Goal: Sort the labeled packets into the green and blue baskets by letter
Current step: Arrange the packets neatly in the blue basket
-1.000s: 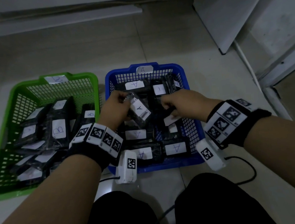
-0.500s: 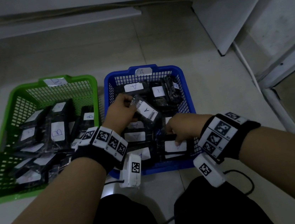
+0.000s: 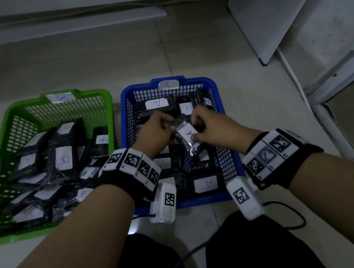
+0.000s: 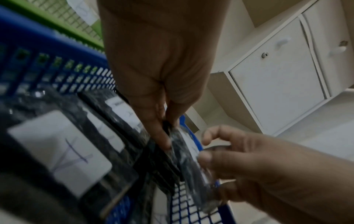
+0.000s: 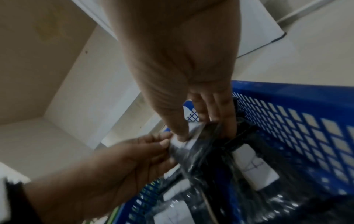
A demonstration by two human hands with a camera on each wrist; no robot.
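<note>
A black packet in clear wrap with a white label marked A (image 3: 186,135) is held up over the blue basket (image 3: 214,84). My left hand (image 3: 157,129) pinches its left end (image 4: 172,136), and my right hand (image 3: 206,125) pinches its right side (image 5: 199,136). The blue basket carries an A tag and holds several black packets labeled A (image 3: 205,183). Left of it, the green basket (image 3: 12,109) with a B tag holds several packets labeled B (image 3: 63,159).
Both baskets sit on a pale tiled floor (image 3: 95,61). A white cabinet (image 3: 290,8) stands at the back right, with a door frame (image 3: 333,92) beside it. My dark-clothed knees (image 3: 241,248) and a black cable (image 3: 293,215) lie near the baskets' front edge.
My right hand has risen from the front packets in the blue basket and taken hold of the A packet that my left hand held. The packet now sits between both hands.
</note>
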